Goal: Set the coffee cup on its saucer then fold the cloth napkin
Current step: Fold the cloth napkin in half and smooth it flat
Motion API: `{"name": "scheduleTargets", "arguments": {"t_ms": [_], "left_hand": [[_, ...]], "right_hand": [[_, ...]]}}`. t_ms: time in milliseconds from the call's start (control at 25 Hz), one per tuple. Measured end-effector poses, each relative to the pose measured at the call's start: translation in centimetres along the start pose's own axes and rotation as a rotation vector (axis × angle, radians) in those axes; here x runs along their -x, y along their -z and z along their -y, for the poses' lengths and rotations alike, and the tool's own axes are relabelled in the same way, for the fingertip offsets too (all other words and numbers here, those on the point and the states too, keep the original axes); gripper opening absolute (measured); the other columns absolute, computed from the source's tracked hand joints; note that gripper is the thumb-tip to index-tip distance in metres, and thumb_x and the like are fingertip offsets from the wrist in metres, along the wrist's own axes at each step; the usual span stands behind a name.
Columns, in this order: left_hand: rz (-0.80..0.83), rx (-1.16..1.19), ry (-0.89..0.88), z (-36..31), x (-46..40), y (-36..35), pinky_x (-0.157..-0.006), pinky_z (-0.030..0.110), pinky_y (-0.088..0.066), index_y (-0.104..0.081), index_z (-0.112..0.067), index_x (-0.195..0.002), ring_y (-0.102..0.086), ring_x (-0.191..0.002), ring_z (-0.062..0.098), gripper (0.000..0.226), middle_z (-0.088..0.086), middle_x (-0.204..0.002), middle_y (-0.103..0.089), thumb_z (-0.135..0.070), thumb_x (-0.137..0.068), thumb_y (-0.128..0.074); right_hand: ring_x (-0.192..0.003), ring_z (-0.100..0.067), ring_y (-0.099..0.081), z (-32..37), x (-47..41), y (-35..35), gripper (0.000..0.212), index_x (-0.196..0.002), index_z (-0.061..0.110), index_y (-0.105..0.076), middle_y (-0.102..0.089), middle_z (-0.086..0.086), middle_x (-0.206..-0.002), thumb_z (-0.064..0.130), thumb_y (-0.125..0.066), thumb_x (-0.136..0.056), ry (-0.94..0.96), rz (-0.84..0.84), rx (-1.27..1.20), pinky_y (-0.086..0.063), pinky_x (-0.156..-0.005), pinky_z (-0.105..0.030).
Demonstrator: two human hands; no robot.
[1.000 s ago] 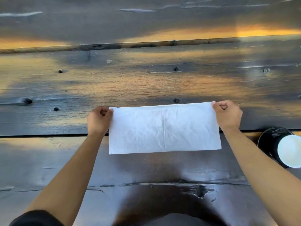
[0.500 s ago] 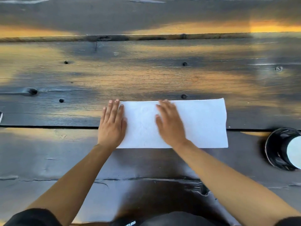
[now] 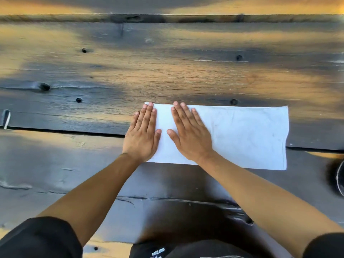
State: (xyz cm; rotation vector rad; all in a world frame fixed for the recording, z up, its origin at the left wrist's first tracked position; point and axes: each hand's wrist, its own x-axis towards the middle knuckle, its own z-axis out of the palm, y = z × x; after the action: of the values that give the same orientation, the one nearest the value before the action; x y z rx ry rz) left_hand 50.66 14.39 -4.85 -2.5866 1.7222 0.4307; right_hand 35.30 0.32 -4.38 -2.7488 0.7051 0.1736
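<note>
A white cloth napkin (image 3: pixel 245 136), folded into a long rectangle, lies flat on the dark wooden table (image 3: pixel 167 67). My left hand (image 3: pixel 142 133) lies palm down on the napkin's left edge, fingers together and straight. My right hand (image 3: pixel 189 133) presses flat on the napkin just right of it, fingers spread. Neither hand grips anything. At the far right edge of the view only a dark sliver of the saucer (image 3: pixel 334 175) with a bit of the cup (image 3: pixel 341 177) shows; the rest is cut off.
The table is made of wide dark planks with a gap running across under the napkin. A small dark object (image 3: pixel 5 119) sits at the left edge. My dark clothing fills the bottom of the view.
Both hands let go of the napkin's top corners and came down flat on its left part. The right hand has slid closer to the left hand. The view shifted left, pushing the cup and saucer almost out.
</note>
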Motion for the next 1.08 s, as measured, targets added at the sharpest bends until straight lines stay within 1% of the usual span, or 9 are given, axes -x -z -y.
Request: {"name": "scheduleTargets", "arguments": {"t_ms": [120,400,560,680,720,800,880,960,1080], "left_hand": [[0.006,-0.008,0.008,-0.2,-0.1,0.1,-0.129,0.046,-0.008,-0.006,-0.001,-0.161,0.001,-0.159,0.026,0.067,0.014,-0.172,-0.003,-0.041,-0.107,-0.014],[0.017,-0.018,0.010,-0.3,-0.1,0.3,-0.129,0.046,-0.006,-0.004,-0.001,-0.161,0.004,-0.159,0.026,0.068,0.015,-0.171,0.000,-0.042,-0.107,-0.010],[0.009,-0.016,0.010,-0.3,-0.1,0.2,-0.129,0.046,-0.006,-0.004,-0.002,-0.161,0.004,-0.159,0.026,0.068,0.014,-0.171,0.001,-0.042,-0.107,-0.011],[0.006,-0.017,0.009,-0.3,-0.2,0.2,-0.129,0.045,-0.003,-0.003,-0.002,-0.161,0.005,-0.159,0.026,0.068,0.015,-0.171,0.001,-0.043,-0.107,-0.009],[0.004,-0.017,0.010,-0.4,-0.2,0.2,-0.129,0.045,-0.003,-0.004,-0.002,-0.161,0.004,-0.159,0.026,0.069,0.015,-0.171,0.000,-0.043,-0.107,-0.009],[0.002,-0.012,0.012,-0.5,-0.3,0.2,-0.129,0.046,-0.005,-0.005,-0.001,-0.161,0.002,-0.159,0.027,0.068,0.016,-0.171,-0.002,-0.042,-0.107,-0.011],[0.002,-0.013,0.014,-0.5,-0.1,0.3,-0.129,0.047,-0.007,-0.008,0.000,-0.161,0.000,-0.159,0.028,0.068,0.017,-0.171,-0.003,-0.040,-0.106,-0.014],[0.003,-0.014,0.004,-0.4,0.0,0.3,-0.129,0.048,-0.010,-0.008,0.000,-0.161,-0.001,-0.159,0.029,0.069,0.017,-0.171,-0.004,-0.038,-0.104,-0.015],[0.007,-0.013,-0.004,-0.2,0.1,0.2,-0.129,0.048,-0.009,-0.006,-0.001,-0.161,0.000,-0.159,0.029,0.068,0.017,-0.171,-0.002,-0.037,-0.103,-0.015]], "right_hand": [[-0.158,-0.024,-0.012,-5.4,2.0,0.5,0.071,-0.161,0.007,-0.017,-0.015,-0.008,-0.170,0.053,-0.021,-0.106,-0.076,-0.046,0.052,-0.013,-0.128,-0.043],[-0.158,-0.023,0.001,-18.1,7.6,2.9,0.077,-0.161,0.006,-0.006,-0.004,-0.010,-0.171,0.056,-0.017,-0.104,-0.276,-0.001,0.113,-0.004,-0.128,-0.044],[-0.158,-0.027,0.002,-20.3,8.4,3.9,0.080,-0.160,0.002,-0.004,0.000,-0.012,-0.171,0.058,-0.012,-0.103,-0.331,0.041,0.096,-0.006,-0.127,-0.051],[-0.158,-0.031,0.001,-17.4,7.3,4.3,0.076,-0.160,0.000,-0.008,-0.002,-0.016,-0.170,0.052,-0.017,-0.105,-0.416,-0.020,-0.021,-0.006,-0.126,-0.054],[-0.158,-0.032,0.000,-15.5,6.6,4.3,0.074,-0.160,0.000,-0.010,-0.004,-0.017,-0.170,0.049,-0.020,-0.105,-0.404,-0.054,-0.058,-0.006,-0.127,-0.054],[-0.157,-0.034,-0.004,-9.6,4.8,3.5,0.071,-0.160,0.001,-0.014,-0.009,-0.017,-0.170,0.045,-0.027,-0.106,-0.305,-0.099,-0.125,-0.005,-0.127,-0.051],[-0.157,-0.034,-0.007,-2.4,2.2,2.4,0.072,-0.160,0.002,-0.018,-0.013,-0.016,-0.169,0.045,-0.032,-0.104,-0.155,-0.076,-0.200,-0.005,-0.128,-0.049],[-0.158,-0.031,-0.009,3.5,-0.1,1.3,0.070,-0.160,0.005,-0.021,-0.015,-0.013,-0.169,0.046,-0.032,-0.104,-0.044,-0.046,-0.213,-0.007,-0.128,-0.048],[-0.158,-0.025,-0.007,5.2,-1.4,0.2,0.068,-0.161,0.008,-0.019,-0.014,-0.009,-0.170,0.048,-0.025,-0.106,-0.028,0.010,-0.118,-0.010,-0.127,-0.048]]}}
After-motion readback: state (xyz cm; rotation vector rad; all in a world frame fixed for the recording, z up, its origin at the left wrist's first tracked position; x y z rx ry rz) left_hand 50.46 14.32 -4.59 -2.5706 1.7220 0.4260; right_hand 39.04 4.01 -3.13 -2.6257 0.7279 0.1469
